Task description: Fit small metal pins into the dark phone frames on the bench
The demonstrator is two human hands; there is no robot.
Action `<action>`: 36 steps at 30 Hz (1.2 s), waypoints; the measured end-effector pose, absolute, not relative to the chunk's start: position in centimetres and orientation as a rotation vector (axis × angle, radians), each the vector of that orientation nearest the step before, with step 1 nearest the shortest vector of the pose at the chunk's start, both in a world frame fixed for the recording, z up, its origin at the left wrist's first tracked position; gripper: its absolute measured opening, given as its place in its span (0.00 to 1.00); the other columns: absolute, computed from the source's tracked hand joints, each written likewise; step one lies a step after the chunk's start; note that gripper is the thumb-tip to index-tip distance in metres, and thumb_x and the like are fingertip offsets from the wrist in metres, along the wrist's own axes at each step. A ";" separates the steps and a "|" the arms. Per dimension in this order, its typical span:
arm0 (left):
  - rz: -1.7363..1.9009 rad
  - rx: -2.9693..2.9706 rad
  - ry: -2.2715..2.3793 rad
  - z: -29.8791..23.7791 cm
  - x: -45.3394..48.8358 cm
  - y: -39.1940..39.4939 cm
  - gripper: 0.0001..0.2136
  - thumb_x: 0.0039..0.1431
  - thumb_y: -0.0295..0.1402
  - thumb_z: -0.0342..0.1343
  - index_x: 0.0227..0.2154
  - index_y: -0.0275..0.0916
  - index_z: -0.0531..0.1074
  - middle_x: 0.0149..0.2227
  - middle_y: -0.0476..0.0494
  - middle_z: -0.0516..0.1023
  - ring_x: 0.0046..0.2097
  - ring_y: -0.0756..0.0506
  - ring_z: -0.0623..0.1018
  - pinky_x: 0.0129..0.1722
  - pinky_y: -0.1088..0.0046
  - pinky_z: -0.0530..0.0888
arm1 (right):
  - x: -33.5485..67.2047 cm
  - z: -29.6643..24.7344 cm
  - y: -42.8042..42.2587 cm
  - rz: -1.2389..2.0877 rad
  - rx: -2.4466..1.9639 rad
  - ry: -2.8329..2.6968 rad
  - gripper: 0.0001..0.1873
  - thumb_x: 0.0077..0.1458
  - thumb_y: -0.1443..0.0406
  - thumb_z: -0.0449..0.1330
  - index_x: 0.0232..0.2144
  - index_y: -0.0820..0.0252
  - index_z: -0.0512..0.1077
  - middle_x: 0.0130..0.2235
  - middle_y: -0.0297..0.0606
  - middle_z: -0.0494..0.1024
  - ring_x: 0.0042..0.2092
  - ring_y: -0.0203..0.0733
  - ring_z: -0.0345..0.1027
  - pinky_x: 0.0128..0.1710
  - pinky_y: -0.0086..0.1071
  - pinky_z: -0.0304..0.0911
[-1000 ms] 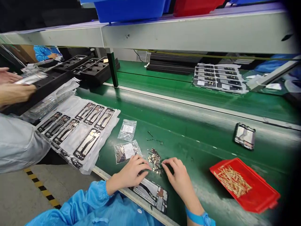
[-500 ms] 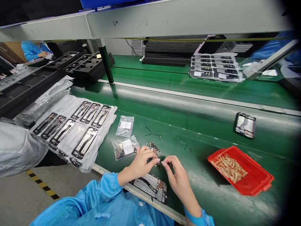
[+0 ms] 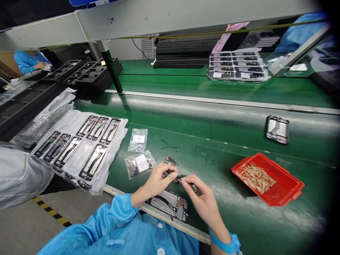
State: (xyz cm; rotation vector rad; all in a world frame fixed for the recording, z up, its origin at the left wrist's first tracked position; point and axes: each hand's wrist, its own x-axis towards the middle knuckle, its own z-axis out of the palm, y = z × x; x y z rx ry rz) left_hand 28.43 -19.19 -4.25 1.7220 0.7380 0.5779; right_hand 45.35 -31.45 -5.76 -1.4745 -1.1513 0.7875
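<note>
My right hand (image 3: 202, 198) pinches a small dark strip-like part (image 3: 180, 180) between thumb and fingertips. My left hand (image 3: 159, 181) is curled just beside it, thumb and fingers closed together; anything in its pinch is too small to make out. Below both hands a phone mid-frame (image 3: 166, 204) with a black ribbon cable lies at the bench's near edge. Beyond my left fingers is a small pile of dark and gold parts (image 3: 171, 161). A clear bag of similar small parts (image 3: 132, 166) with a white label lies left of that hand, and a smaller labelled bag (image 3: 138, 140) sits behind it.
At left, several phone frames lie on a white sheet tray (image 3: 79, 141). A red tray (image 3: 288, 191) of thin tan strips stands at right, with a single phone frame (image 3: 277, 130) behind it. Thin dark strips (image 3: 170, 146) lie mid-bench. A co-worker (image 3: 29, 62) sits far left.
My hands have parted slightly, the left thumb and fingers lifting a little up and left. The dark part stays at my right fingertips. The camera view has shifted slightly.
</note>
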 end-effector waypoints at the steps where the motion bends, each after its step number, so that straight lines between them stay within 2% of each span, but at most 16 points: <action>1: 0.599 1.700 0.710 -4.3 28.4 -19.4 0.15 0.72 0.43 0.57 0.51 0.41 0.81 0.49 0.40 0.85 0.50 0.42 0.81 0.56 0.63 0.76 | 45.3 -5.7 -31.5 0.795 -1.463 -1.134 0.17 0.69 0.50 0.64 0.38 0.56 0.81 0.39 0.42 0.82 0.41 0.45 0.76 0.41 0.35 0.72; 3: 0.596 1.632 0.569 -4.5 28.5 -20.1 0.18 0.74 0.42 0.56 0.59 0.42 0.79 0.57 0.38 0.83 0.57 0.41 0.82 0.63 0.60 0.75 | 44.8 -5.6 -31.5 0.781 -1.443 -1.098 0.16 0.69 0.51 0.64 0.38 0.56 0.80 0.40 0.42 0.82 0.41 0.45 0.76 0.42 0.35 0.72; 5: 0.518 1.483 0.393 -4.8 28.7 -21.0 0.22 0.72 0.44 0.58 0.63 0.42 0.76 0.63 0.36 0.80 0.62 0.38 0.80 0.68 0.56 0.73 | 44.1 -5.5 -31.4 0.714 -1.452 -1.088 0.14 0.70 0.53 0.64 0.39 0.56 0.80 0.40 0.41 0.81 0.41 0.45 0.76 0.41 0.34 0.72; 7: 0.468 1.287 0.373 -5.2 29.1 -22.0 0.27 0.67 0.46 0.64 0.65 0.40 0.75 0.65 0.33 0.78 0.64 0.35 0.79 0.68 0.54 0.74 | 43.4 -5.2 -31.5 0.586 -1.505 -1.136 0.12 0.71 0.55 0.62 0.40 0.55 0.80 0.39 0.40 0.81 0.39 0.43 0.75 0.37 0.33 0.71; 8: 0.482 1.214 0.438 -5.3 29.4 -22.4 0.27 0.66 0.47 0.65 0.63 0.39 0.77 0.63 0.33 0.79 0.63 0.34 0.80 0.67 0.53 0.75 | 43.2 -5.1 -31.6 0.511 -1.544 -1.165 0.13 0.72 0.56 0.61 0.40 0.55 0.80 0.38 0.40 0.81 0.38 0.43 0.75 0.36 0.33 0.71; 10: 0.587 1.093 0.629 -5.4 30.0 -22.9 0.22 0.67 0.49 0.65 0.53 0.36 0.82 0.55 0.32 0.85 0.58 0.35 0.83 0.63 0.55 0.77 | 43.7 -5.0 -32.2 0.359 -1.642 -1.191 0.14 0.72 0.56 0.60 0.39 0.55 0.80 0.37 0.40 0.81 0.37 0.43 0.74 0.37 0.34 0.71; 12: 0.663 0.964 0.746 -5.3 30.3 -22.9 0.22 0.67 0.51 0.63 0.46 0.35 0.83 0.44 0.36 0.86 0.48 0.39 0.85 0.55 0.60 0.81 | 46.0 -4.9 -33.4 0.197 -1.746 -1.112 0.15 0.72 0.56 0.59 0.39 0.56 0.80 0.39 0.42 0.81 0.39 0.46 0.74 0.40 0.38 0.70; 15: 0.608 0.874 0.732 -4.7 30.2 -21.8 0.22 0.64 0.51 0.66 0.46 0.35 0.82 0.36 0.42 0.82 0.35 0.48 0.80 0.41 0.71 0.78 | 51.9 -4.6 -36.4 -0.188 -1.947 -0.852 0.15 0.71 0.55 0.59 0.41 0.60 0.80 0.40 0.47 0.80 0.40 0.49 0.70 0.44 0.43 0.65; 19: 0.371 1.092 0.693 -3.8 29.6 -20.4 0.25 0.62 0.51 0.67 0.48 0.33 0.84 0.35 0.41 0.82 0.31 0.53 0.70 0.35 0.76 0.68 | 57.1 -3.7 -39.4 -0.604 -2.321 -0.813 0.18 0.69 0.57 0.58 0.47 0.62 0.81 0.44 0.53 0.78 0.48 0.61 0.68 0.50 0.52 0.60; 21: 0.220 1.159 0.659 -3.4 29.7 -20.4 0.26 0.61 0.54 0.67 0.45 0.31 0.84 0.33 0.40 0.83 0.28 0.53 0.67 0.31 0.76 0.65 | 56.0 -3.2 -39.2 -0.581 -2.243 -1.001 0.15 0.70 0.60 0.58 0.51 0.61 0.79 0.47 0.52 0.78 0.50 0.60 0.69 0.52 0.53 0.60; 23: 0.095 1.192 0.628 -3.1 29.9 -20.6 0.26 0.59 0.54 0.66 0.38 0.30 0.84 0.29 0.41 0.81 0.26 0.53 0.67 0.28 0.76 0.62 | 53.2 -2.8 -38.4 -0.410 -2.009 -1.303 0.11 0.70 0.66 0.60 0.52 0.57 0.77 0.45 0.46 0.79 0.48 0.54 0.71 0.52 0.49 0.62; 26: -0.012 1.283 0.587 -2.6 30.4 -20.9 0.23 0.62 0.52 0.62 0.32 0.32 0.82 0.23 0.46 0.76 0.25 0.52 0.69 0.27 0.76 0.62 | 48.5 -2.3 -37.1 -0.100 -1.747 -1.689 0.14 0.70 0.72 0.61 0.54 0.55 0.75 0.46 0.41 0.80 0.47 0.48 0.69 0.49 0.43 0.63; 30: -0.055 1.419 0.563 -2.0 30.5 -21.0 0.19 0.66 0.44 0.56 0.26 0.34 0.77 0.21 0.48 0.73 0.24 0.51 0.68 0.28 0.75 0.64 | 45.9 -2.9 -36.1 -0.057 -1.739 -1.797 0.12 0.71 0.72 0.61 0.54 0.58 0.74 0.45 0.40 0.80 0.47 0.48 0.66 0.44 0.41 0.59; 34: -0.027 1.589 0.546 -1.7 30.4 -21.1 0.13 0.61 0.33 0.59 0.22 0.35 0.74 0.21 0.51 0.71 0.25 0.53 0.63 0.29 0.75 0.59 | 45.6 -3.9 -35.7 -0.053 -1.757 -1.825 0.06 0.72 0.71 0.59 0.49 0.60 0.73 0.42 0.40 0.80 0.46 0.47 0.66 0.43 0.40 0.59; 36: -0.006 1.700 0.536 -1.8 30.3 -21.2 0.12 0.62 0.30 0.59 0.23 0.35 0.77 0.21 0.51 0.73 0.25 0.53 0.63 0.29 0.74 0.60 | 46.6 -4.0 -35.8 -0.075 -1.778 -1.855 0.04 0.72 0.70 0.59 0.46 0.60 0.73 0.41 0.40 0.80 0.46 0.48 0.67 0.43 0.41 0.60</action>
